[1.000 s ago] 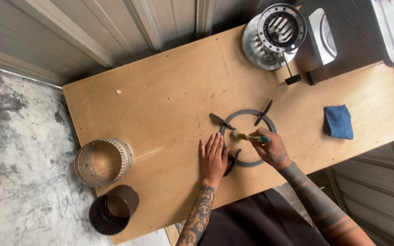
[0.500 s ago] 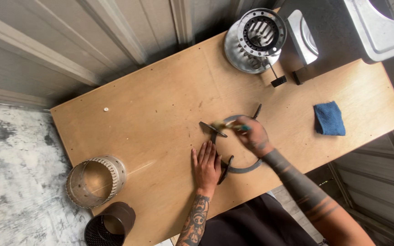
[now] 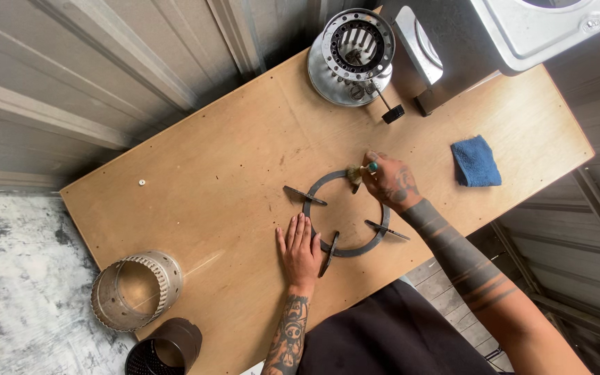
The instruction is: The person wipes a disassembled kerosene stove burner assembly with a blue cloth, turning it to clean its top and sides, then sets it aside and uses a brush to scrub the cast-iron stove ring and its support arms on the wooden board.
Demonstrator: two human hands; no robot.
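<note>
Gripping a small brush (image 3: 360,171) between closed fingers, the right hand (image 3: 389,182) sets the pale bristles against the far arc of a dark metal ring (image 3: 345,212); the brush handle shows a teal end near the knuckles. The left hand (image 3: 300,251) lies flat and open, fingers together, pressing on the near-left part of the ring beside one of its prongs, holding nothing. The ring, a flat support with four thin arms pointing outward, lies in the middle of a plywood tabletop (image 3: 230,160). Just right of the right hand, well clear of the ring, sits a folded blue cloth (image 3: 476,160). At the far edge stands a round metal burner assembly (image 3: 355,55) with a slotted crown and a black-knobbed rod. At the near-left corner a perforated metal cylinder (image 3: 137,289) lies open-ended, and a dark round cup (image 3: 164,347) sits beside it at the table's edge. Corrugated metal wall panels (image 3: 71,76) run behind.
</note>
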